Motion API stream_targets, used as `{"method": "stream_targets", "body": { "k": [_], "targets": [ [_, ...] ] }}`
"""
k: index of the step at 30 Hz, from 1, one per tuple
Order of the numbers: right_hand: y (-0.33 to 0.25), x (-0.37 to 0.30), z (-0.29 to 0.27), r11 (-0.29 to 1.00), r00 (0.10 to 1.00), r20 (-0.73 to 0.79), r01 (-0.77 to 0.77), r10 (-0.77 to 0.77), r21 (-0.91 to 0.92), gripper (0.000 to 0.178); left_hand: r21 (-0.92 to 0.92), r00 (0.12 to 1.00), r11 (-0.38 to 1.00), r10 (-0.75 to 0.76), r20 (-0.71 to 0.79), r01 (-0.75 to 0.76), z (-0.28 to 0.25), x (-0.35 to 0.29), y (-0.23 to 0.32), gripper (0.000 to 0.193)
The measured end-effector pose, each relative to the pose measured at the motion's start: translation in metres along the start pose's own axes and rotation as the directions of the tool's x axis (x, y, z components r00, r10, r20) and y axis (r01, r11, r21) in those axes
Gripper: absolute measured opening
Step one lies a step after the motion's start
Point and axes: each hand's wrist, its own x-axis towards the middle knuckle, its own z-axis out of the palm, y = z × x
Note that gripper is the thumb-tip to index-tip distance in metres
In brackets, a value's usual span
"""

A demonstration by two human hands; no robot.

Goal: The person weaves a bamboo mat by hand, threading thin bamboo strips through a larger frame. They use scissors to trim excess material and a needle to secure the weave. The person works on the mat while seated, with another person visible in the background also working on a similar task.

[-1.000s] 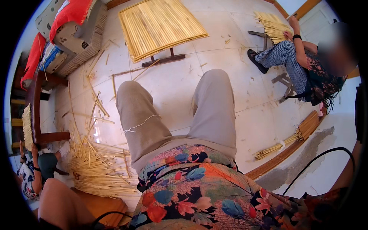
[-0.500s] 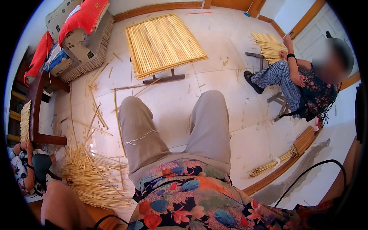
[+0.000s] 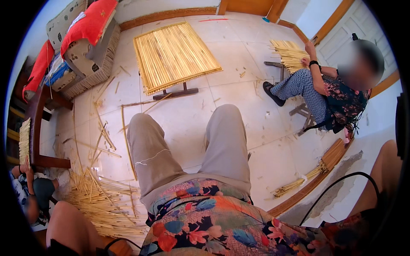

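In the head view, the person's hands are out of sight, so their opening and grip cannot be told, while a co-worker's fingers (image 3: 306, 62) touch a stick mat (image 3: 286, 52), with a stick panel (image 3: 174, 57) left of those fingers and loose sticks (image 3: 100, 204) farther off, lower left.

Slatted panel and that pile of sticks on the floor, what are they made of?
Slatted panel: probably bamboo or reed, smooth-looking with slight sheen, from its slim, highlighted yellow rods. Pile of sticks: likely similar, seemingly unpainted, from matching straw colour and thin stems.
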Motion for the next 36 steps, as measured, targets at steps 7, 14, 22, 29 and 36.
{"method": "stream_targets", "body": {
  "k": [7,14,22,29,36],
  "targets": [
    [-0.074,0.047,-0.047,0.975,0.977,-0.081,0.204,-0.197,0.087,0.042,0.005,1.000,1.000,-0.009,0.004,0.009,0.000,-0.004,-0.003,0.033],
    [-0.110,0.077,-0.065,0.930,0.936,-0.141,0.341,-0.323,0.134,0.042,0.017,1.000,1.000,-0.019,0.008,0.019,-0.002,-0.003,-0.010,0.033],
    [-0.184,0.090,-0.101,0.778,0.776,-0.264,0.616,-0.573,0.124,0.041,0.035,0.997,0.997,-0.066,-0.032,0.067,0.000,-0.021,-0.014,0.032],
    [-0.263,0.074,-0.162,0.468,0.420,-0.431,0.884,-0.799,-0.005,0.040,0.035,0.984,0.998,-0.050,-0.170,0.056,-0.011,-0.018,-0.012,0.031],
    [-0.273,0.071,-0.162,0.325,0.288,-0.510,0.946,-0.811,0.017,0.039,0.084,0.788,0.959,-0.170,-0.591,0.270,-0.059,-0.002,-0.014,0.031]
  ]
}}
